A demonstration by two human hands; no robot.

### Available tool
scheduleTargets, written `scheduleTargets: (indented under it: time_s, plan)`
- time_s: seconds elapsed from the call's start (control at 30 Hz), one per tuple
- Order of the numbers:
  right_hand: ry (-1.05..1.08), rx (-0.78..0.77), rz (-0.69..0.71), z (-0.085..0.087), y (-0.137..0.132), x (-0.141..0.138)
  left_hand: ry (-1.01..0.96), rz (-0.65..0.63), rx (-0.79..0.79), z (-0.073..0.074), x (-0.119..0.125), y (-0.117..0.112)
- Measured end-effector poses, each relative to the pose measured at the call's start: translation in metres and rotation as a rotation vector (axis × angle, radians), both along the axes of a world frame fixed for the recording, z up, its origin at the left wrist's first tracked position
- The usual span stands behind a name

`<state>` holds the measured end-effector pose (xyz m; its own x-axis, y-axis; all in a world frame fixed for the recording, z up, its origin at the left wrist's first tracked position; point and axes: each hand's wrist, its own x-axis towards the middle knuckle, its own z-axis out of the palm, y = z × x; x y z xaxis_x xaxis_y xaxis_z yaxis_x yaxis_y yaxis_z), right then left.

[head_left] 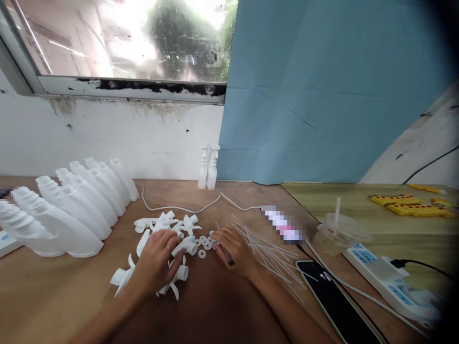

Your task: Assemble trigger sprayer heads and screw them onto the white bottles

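Note:
Over a pile of white trigger spray heads (167,222), my left hand (158,260) has its thumb and fingers closed round one spray head (185,245), whose round collar points right. Beside it, small white ring washers (202,254) lie loose on the table. My right hand (233,251) is at the right edge of the washers, its fingers closed on a slim pointed tool with a dark handle (228,257). The thin tip sticks out beyond the fingers; the exact kind of tool cannot be made out. Thin white plastic tubes (276,260) lie fanned out right of this hand.
White empty bottles (86,205) stand in rows at left. Two bottles with spray heads (208,168) stand against the wall. At right are a lit phone (283,224), a dark phone (337,301), a plastic cup with straw (333,234), a power strip (387,282) and cables.

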<state>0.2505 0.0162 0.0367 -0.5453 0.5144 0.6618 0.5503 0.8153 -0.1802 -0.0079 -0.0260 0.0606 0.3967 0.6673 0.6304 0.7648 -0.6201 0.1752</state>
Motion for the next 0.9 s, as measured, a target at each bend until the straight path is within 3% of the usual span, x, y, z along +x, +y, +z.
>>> scheduleTargets:
  time_s: [0.07,0.17,0.23,0.3,0.4,0.53,0.67,0.8,0.9]
  plan:
    - [-0.018,0.017,0.014,-0.003,0.001,0.0,0.015,0.016,-0.098,0.015,0.004,0.05]
    - [-0.024,0.07,0.045,-0.008,0.004,0.0,-0.102,0.039,-0.308,0.026,0.02,0.147]
    - [-0.022,0.098,0.05,-0.011,0.007,0.001,-0.261,0.117,-0.442,0.024,0.038,0.21]
    - [-0.032,0.114,0.049,-0.015,0.011,0.002,-0.324,0.177,-0.477,0.015,0.057,0.261]
    - [-0.055,0.134,0.045,-0.02,0.017,0.005,-0.401,0.258,-0.531,0.0,0.081,0.307]
    - [-0.064,0.144,0.046,-0.022,0.018,0.007,-0.471,0.312,-0.592,-0.011,0.096,0.328]
    - [-0.075,0.149,0.074,-0.02,0.015,0.003,-0.482,0.347,-0.547,-0.009,0.091,0.321]
    - [-0.02,0.119,0.075,-0.017,0.01,0.003,-0.468,0.403,-0.469,0.004,0.068,0.288]
    - [0.129,0.05,0.019,-0.008,0.006,0.008,-0.414,0.332,-0.363,0.021,0.045,0.241]
